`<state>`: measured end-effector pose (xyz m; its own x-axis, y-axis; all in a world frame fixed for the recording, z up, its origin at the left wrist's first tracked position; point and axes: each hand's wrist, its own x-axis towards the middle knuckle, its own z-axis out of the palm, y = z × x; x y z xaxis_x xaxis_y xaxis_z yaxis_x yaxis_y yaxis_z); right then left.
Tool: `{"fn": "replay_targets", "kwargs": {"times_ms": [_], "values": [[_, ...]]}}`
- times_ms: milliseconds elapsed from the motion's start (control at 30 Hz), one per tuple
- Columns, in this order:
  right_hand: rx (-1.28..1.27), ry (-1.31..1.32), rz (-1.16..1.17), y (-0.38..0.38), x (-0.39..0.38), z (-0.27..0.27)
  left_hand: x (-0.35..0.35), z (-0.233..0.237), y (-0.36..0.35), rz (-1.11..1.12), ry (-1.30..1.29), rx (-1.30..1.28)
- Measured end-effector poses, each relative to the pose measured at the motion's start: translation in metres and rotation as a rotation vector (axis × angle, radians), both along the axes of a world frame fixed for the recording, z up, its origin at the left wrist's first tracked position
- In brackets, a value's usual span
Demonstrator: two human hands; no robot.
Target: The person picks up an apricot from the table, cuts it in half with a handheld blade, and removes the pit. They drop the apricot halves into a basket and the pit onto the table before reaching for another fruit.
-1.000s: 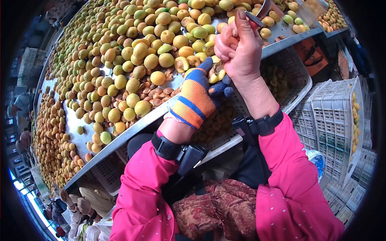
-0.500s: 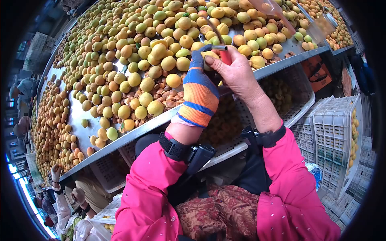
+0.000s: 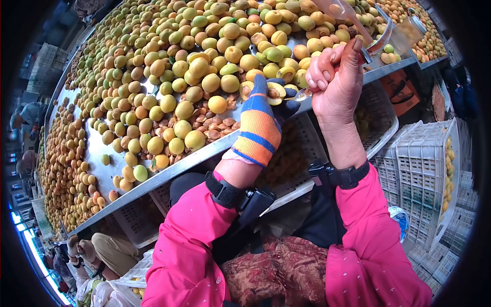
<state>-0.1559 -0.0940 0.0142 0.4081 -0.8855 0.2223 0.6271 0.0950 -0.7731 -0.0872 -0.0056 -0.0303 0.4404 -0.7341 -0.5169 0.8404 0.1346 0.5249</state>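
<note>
The left hand (image 3: 261, 123), in an orange and blue glove, is closed around a split apricot (image 3: 276, 92) pinched at its fingertips, cut face turned up and open. The bare right hand (image 3: 335, 77) is clenched in a fist around a metal tool (image 3: 303, 94), whose rounded tip sits right beside the held fruit, touching it or nearly so. It is too small to tell whether a stone is in the flesh. Just to the left of the grip lies a pile of brown stones (image 3: 209, 125) on the metal table (image 3: 153, 176), which suggests a fair number of fruits have already been opened. Directly beneath the grip, a perforated crate (image 3: 381, 128) under the table edge holds what look like fruit pieces, though they are dim. Beyond and to the left of the grip, the heap of whole apricots (image 3: 204, 51) covers most of the table, so by the look of it the greater part of the work remains, with this one fruit mid-way through
</note>
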Motion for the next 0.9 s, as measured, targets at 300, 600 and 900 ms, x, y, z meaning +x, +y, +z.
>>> {"fn": "replay_targets", "kwargs": {"times_ms": [300,600,900], "values": [[-0.031,0.023,-0.075,-0.001,0.003,-0.005,-0.016,-0.015,-0.015,0.051,0.024,-0.019],[-0.032,0.089,-0.054,0.006,0.011,-0.009,-0.021,-0.015,-0.012,0.04,-0.248,0.137],[-0.041,0.18,-0.009,0.006,0.014,-0.012,-0.02,-0.023,-0.008,-0.387,-1.574,0.458]]}}
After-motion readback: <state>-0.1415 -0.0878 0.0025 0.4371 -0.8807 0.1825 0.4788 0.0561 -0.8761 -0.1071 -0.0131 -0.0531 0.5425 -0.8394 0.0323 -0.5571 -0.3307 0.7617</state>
